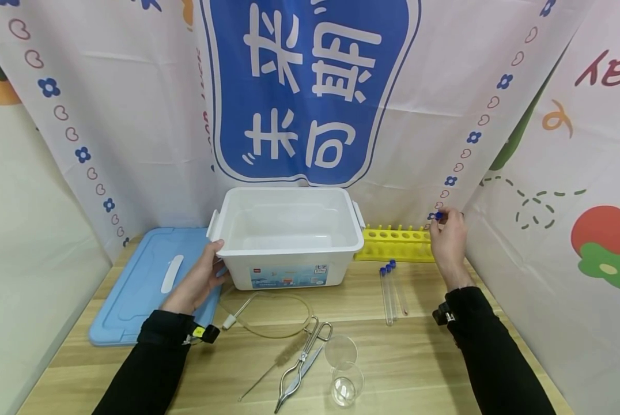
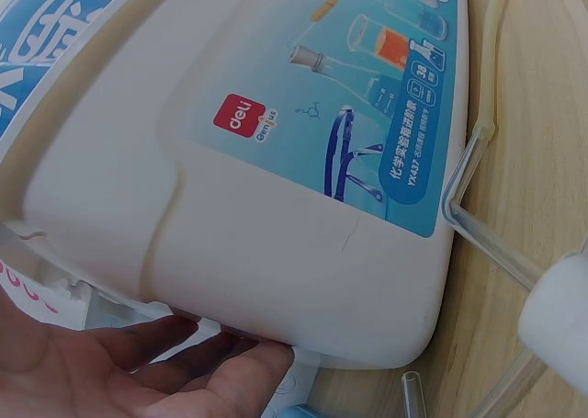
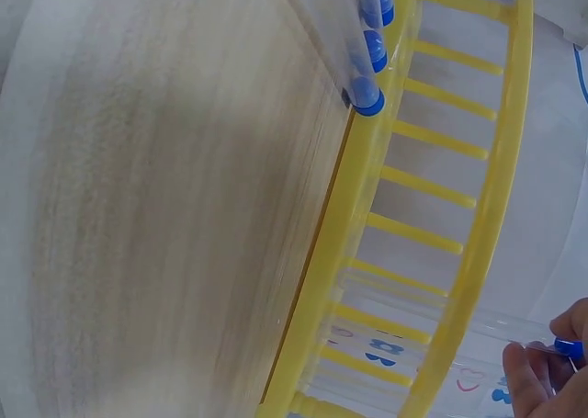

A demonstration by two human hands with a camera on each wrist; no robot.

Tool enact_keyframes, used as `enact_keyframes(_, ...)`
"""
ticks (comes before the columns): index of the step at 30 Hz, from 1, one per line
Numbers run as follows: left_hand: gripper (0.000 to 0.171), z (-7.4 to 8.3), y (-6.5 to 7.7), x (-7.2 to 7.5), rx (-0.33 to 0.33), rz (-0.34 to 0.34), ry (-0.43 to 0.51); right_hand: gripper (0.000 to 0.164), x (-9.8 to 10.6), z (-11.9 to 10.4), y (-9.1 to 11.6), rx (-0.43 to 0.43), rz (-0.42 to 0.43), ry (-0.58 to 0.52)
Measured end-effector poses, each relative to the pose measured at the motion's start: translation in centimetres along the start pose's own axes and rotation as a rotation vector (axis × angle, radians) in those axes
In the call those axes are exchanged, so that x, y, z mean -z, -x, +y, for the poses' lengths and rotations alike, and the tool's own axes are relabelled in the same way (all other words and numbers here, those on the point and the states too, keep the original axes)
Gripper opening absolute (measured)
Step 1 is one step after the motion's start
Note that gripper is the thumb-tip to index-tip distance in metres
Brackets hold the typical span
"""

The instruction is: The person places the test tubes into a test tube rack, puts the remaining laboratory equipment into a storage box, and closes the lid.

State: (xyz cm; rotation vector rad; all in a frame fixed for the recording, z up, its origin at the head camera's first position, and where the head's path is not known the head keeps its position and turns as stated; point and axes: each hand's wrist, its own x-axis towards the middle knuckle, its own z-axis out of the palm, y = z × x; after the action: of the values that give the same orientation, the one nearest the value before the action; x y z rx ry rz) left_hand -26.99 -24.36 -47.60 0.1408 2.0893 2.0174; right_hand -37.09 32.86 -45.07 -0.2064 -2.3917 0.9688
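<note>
A white plastic box (image 1: 289,271) with a printed label stands at the back. My left hand (image 1: 204,274) rests against its left side; in the left wrist view the fingers (image 2: 243,374) touch the wall below the rim. To the right of the box is a yellow test tube rack (image 1: 393,245). My right hand (image 1: 449,239) pinches the blue cap (image 3: 570,348) of a clear test tube (image 3: 496,324) at the rack's right end. The tube passes through the rack. Several blue-capped test tubes (image 1: 388,294) lie on the table in front.
A blue lid (image 1: 133,288) lies left of the box. In front are rubber tubing (image 1: 273,335) with a bent glass tube, a thin brush (image 1: 284,354), metal crucible tongs (image 1: 302,357), tweezers-like metal piece (image 1: 312,362) and round glass dishes (image 1: 346,386). A printed curtain (image 1: 154,144) hangs behind.
</note>
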Motion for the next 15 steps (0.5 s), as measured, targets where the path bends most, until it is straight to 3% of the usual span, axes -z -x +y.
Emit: enact_keyframes(15, 0.089, 0.0, 0.0, 0.0, 0.002, 0.001, 0.004, 0.045, 1.1, -0.5, 0.1, -0.017, 0.007, -0.022)
